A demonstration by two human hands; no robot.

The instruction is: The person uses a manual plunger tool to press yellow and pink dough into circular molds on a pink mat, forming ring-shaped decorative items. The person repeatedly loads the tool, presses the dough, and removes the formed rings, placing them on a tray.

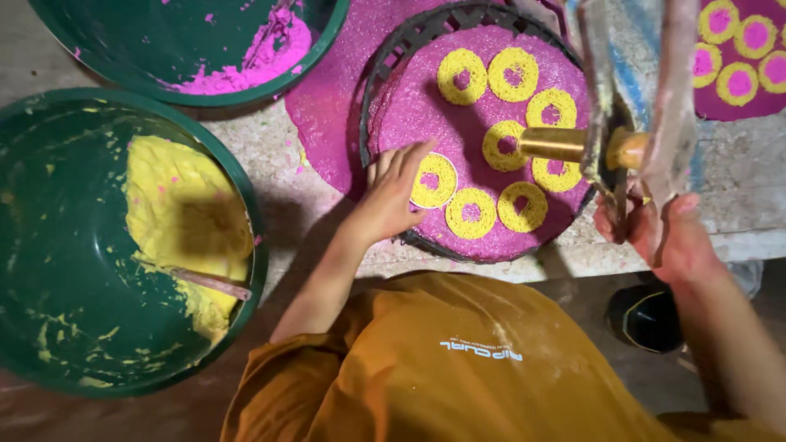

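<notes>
L hand (391, 196) lay flat, fingers spread, touching yellow ring (433, 180) at near-left edge of pink disc (426, 106) on round tray (385, 65). R hand (667, 233) fisted round press handle (634, 176), brass nozzle (553, 144) over rings. Green basin w/ yellow dough (184, 213) far left.

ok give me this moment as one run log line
left hand touching yellow ring on pink disc | right hand gripping brass press over basket tray | green basin of yellow dough beside

The mat (483, 123) was glittery magenta, dotted with yellow rings (471, 213) with pink centres. One green basin (49, 270) held yellow dough (184, 213) flecked pink; the other basin (164, 41) held pink. The press (557, 144) was brass, the shirt (458, 360) ochre.
</notes>
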